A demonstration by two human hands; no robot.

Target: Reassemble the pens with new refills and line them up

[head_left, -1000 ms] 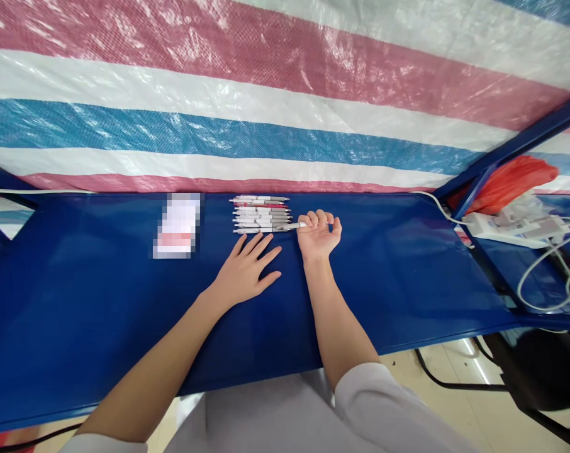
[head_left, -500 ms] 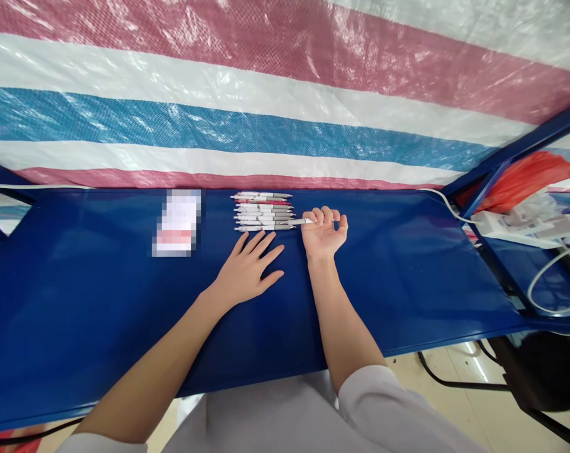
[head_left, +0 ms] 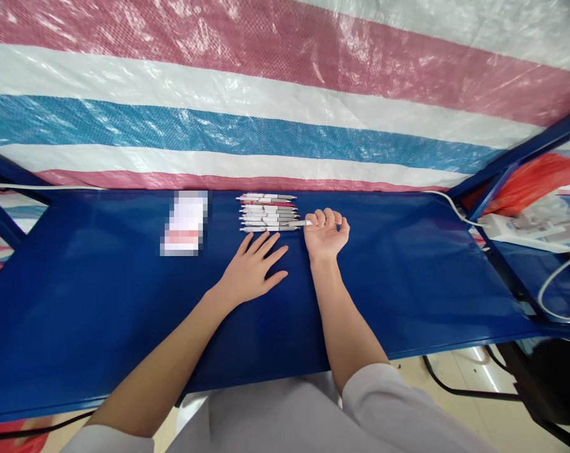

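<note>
Striped sheeting (head_left: pixel 266 69) behind a blue tabletop (head_left: pixel 407 277), a row of pens (head_left: pixel 268 211) near its back edge.
The left hand (head_left: pixel 250 270) is palm down, fingers spread apart, tips just beside the row, though contact is hard to judge; the right hand (head_left: pixel 326 235), palm up, has curled fingers clamped on a white pen (head_left: pixel 305 223) pointing at the row's right end.

Back wall: plastic sheeting (head_left: pixel 285 135), red, white and blue stripes, creased, glinting | worktop (head_left: pixel 100 296): blue, ran along sheeting's foot | metal frame (head_left: pixel 525 151): blue bars, slanted at both ends | floor (head_left: pixel 492 421): pale tiles, streaked with light | black chair (head_left: pixel 556 380): lower right, partly cut off
</note>
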